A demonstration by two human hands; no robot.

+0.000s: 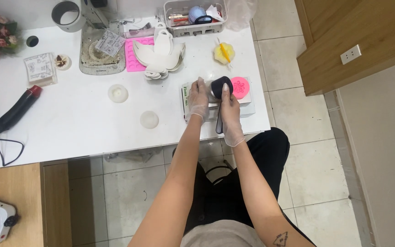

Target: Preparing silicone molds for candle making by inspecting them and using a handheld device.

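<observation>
left hand (198, 99) flat on scale (248, 109), near surface (83, 128) front edge | right hand (228, 116) grips black ladle (219, 91), bowl beside pink mould (240, 87) at 3 o'clock | open room at 9 o'clock

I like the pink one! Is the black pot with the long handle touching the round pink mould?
Cannot tell. In the head view the black pot overlaps the round pink mould's edge, with no gap visible, but it may be held above it.

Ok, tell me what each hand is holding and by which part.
The right hand grips a small black pot by its long dark handle. The left hand rests against the pot's side; whether its fingers grip it cannot be told.
</observation>
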